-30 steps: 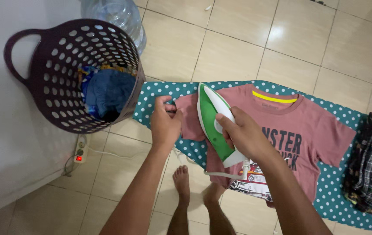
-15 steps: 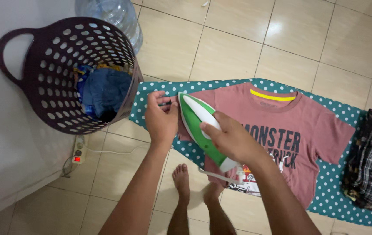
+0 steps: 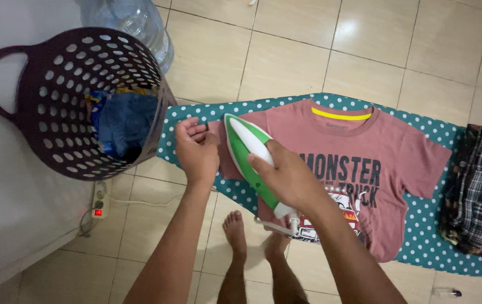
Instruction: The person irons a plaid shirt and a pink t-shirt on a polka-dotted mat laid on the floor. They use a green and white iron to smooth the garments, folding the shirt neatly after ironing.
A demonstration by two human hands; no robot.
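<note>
Gripping the white handle of the green iron (image 3: 250, 160), the right hand (image 3: 286, 179) has its fingers wrapped tight around it. The iron lies flat on the left sleeve of the pink t-shirt (image 3: 353, 169), its tip pointing toward the far left end of the ironing board (image 3: 443, 236). The left hand (image 3: 196, 151) rests just beside the iron's tip, fingers curled and pinching the sleeve hem near the board's narrow left end.

The t-shirt lies face up along the board, collar at the far edge, lower hem overhanging the near edge. Dotted teal cover shows as a thin margin along the far edge and a wider strip at the near right corner. A pile of plaid clothes (image 3: 480, 191) occupies the right end, just beside the right sleeve.

A dark perforated laundry basket (image 3: 55, 107) holding blue clothes touches the board's left end. A clear water jug (image 3: 134, 22) stands behind the basket. A power strip (image 3: 100, 198) with a red light lies on the tiled floor (image 3: 286, 62) below the basket. Bare feet (image 3: 235, 236) stand at the near edge. Tiled floor beyond the far edge is open.
</note>
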